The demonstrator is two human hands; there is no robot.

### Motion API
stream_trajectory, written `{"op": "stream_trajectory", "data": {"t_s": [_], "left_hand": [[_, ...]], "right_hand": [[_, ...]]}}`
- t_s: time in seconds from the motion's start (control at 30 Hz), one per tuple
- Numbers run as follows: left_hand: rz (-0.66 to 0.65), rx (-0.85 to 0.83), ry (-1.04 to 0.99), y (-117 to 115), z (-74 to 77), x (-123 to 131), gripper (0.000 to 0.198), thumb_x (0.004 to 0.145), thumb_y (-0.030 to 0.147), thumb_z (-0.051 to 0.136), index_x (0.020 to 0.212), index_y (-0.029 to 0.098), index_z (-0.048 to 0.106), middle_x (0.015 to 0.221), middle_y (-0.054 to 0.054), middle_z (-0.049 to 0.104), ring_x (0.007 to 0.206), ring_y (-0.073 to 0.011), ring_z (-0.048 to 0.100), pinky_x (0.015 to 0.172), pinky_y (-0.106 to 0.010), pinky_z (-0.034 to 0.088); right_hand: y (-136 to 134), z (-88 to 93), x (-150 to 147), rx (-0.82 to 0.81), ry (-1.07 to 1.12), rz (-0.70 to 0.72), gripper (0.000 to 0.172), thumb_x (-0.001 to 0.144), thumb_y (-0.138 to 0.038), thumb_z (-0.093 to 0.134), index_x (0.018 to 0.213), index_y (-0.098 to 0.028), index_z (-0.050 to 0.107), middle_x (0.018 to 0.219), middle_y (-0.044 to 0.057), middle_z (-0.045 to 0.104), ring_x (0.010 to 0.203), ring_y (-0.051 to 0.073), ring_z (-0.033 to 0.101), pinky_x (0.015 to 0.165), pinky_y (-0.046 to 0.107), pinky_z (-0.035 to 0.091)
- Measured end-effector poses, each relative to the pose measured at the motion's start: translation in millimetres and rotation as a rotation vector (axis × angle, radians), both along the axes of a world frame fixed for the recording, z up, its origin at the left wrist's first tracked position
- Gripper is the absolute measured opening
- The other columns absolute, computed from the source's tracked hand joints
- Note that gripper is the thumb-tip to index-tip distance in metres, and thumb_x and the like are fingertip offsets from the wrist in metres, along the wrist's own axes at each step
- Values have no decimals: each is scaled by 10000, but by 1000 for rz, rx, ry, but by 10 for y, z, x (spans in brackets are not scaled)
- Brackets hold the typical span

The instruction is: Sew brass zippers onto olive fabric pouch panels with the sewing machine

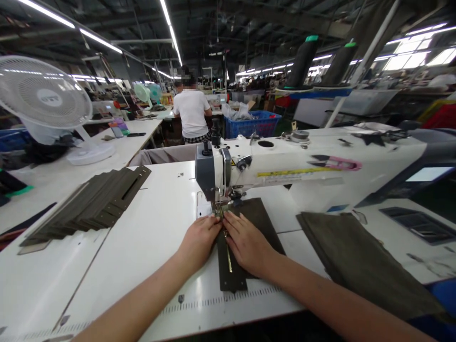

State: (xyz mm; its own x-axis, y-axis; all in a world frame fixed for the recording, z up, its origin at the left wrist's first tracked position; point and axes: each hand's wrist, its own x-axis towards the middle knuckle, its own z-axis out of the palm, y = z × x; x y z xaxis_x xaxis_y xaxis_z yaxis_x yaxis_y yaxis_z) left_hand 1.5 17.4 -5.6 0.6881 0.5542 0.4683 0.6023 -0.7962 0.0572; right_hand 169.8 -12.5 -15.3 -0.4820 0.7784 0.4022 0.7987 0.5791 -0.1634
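Observation:
A dark olive fabric piece (261, 221) lies under the needle area of a white sewing machine (278, 164). On top of it runs a narrow olive strip (231, 280) with a brass zipper (228, 254) along its middle. My left hand (201, 237) presses on the strip's left edge with its fingers together, just in front of the presser foot. Flat on the strip and fabric, my right hand (245, 240) rests to the right of the zipper, fingers stretched forward. Both sets of fingertips nearly meet by the foot.
Stacked olive strips (89, 202) lie on the table at left. Folded olive fabric (359, 256) is at right. Pink-handled snips (335, 162) sit on the machine. A white fan (48, 97) stands at left; a person in a white shirt (192, 114) is ahead, beside a blue basket (251, 126).

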Motion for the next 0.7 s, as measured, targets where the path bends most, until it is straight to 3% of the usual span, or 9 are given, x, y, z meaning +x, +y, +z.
{"op": "stream_trajectory", "data": {"t_s": [0.13,0.27,0.33,0.5,0.7], "left_hand": [[15,-19,-9,18,-37,-35,248,766,76,499,985,131,603,1025,-107,636,928,-238,608,801,-391,531],[-86,-20,-64,8,-34,-105,236,799,96,468,981,147,608,1031,-81,651,977,-219,599,841,-382,516],[-127,-25,-58,-16,-9,-135,234,819,112,455,994,155,605,1034,-75,655,977,-205,603,857,-377,507],[-107,-12,12,-138,59,-138,232,831,116,437,999,142,595,1022,-97,655,913,-191,628,867,-385,501],[-77,86,66,-233,35,-70,202,836,80,432,925,101,611,983,-109,664,900,-219,630,844,-385,519]], "right_hand": [[-215,174,87,-95,17,31,386,799,-201,471,1148,-56,547,1272,180,480,1209,265,400,1016,474,313],[-552,258,60,-115,-41,119,479,745,-359,558,1125,-66,568,1254,178,494,1194,304,396,1041,493,263],[-606,200,4,-47,-85,109,510,740,-331,557,1140,-14,551,1245,214,492,1176,333,410,1020,500,300],[-474,-49,-70,263,-54,132,295,788,-75,428,996,-9,626,1034,200,627,986,260,575,864,364,490],[-476,-72,1,328,-34,169,322,817,-24,355,944,-30,651,997,171,652,965,233,597,829,321,522]]}}
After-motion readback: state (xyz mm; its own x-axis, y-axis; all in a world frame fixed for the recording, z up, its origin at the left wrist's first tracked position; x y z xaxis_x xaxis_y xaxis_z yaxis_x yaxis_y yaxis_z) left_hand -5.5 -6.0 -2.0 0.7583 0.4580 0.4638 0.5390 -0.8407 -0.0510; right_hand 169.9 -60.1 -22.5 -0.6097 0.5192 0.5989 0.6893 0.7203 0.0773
